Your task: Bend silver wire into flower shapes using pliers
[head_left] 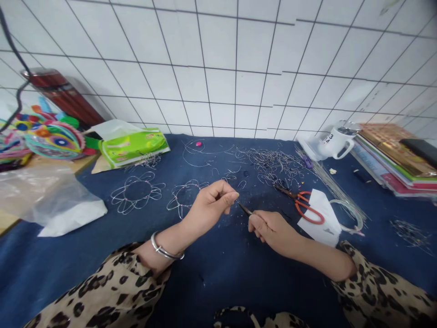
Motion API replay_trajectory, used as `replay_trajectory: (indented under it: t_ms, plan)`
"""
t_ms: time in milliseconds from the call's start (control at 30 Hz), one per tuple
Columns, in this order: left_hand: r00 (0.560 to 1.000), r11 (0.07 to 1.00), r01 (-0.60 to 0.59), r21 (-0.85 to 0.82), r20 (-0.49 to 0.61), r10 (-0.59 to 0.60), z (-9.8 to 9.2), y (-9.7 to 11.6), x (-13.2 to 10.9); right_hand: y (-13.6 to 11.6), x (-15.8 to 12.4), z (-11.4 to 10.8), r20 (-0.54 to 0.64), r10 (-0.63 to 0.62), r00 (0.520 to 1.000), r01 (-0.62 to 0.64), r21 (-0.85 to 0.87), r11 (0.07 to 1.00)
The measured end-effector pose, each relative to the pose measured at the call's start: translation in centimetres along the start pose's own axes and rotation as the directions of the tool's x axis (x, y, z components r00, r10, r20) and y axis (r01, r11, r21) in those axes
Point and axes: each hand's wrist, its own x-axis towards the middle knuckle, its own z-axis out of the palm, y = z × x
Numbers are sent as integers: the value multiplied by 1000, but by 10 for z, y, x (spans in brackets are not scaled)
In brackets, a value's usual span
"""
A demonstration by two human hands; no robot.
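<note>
My left hand [212, 204] is closed in a pinch over the dark blue cloth, with a bangle on its wrist. Whatever lies between thumb and forefinger is too small to make out. Just right of it, my right hand [269, 228] is wrapped round a slim tool with a tapered metal tip [244, 209]; its handle is hidden in the fist. That tip points at my left fingertips. A flower-shaped wire ring [180, 197] sits partly behind my left hand, and a second wire flower [127, 199] lies farther left. Short bent wires [232, 174] are scattered beyond the hands.
Orange-handled scissors [309, 207] rest partly on a white piece [321, 223] beside my right forearm. Behind them are a heap of wire [273, 161], long straight wires [336, 191] and a white mug [337, 142]. Books [399, 159] stand right; a green tissue pack [134, 146] and plastic bag [51, 196] lie left.
</note>
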Motion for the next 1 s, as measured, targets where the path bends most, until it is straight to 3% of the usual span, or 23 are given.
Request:
replay_trajectory:
  t_ms: [400,667,833,1000]
  plan:
    - [998,969,61,-240,38,-54,5,-2,2,0,1,0,10,-16,1000,16,18,1000]
    - [999,988,12,-155,-47,-19,7,-1,-2,-4,-2,1,1,-5,1000,5,36,999]
    - [1000,994,-25,-107,-12,23,4,3,-2,-12,-2,-6,-9,-85,996,84,-127,988]
    - [994,994,-93,61,68,88,-1,7,0,-17,-2,-16,84,-31,996,48,-208,977]
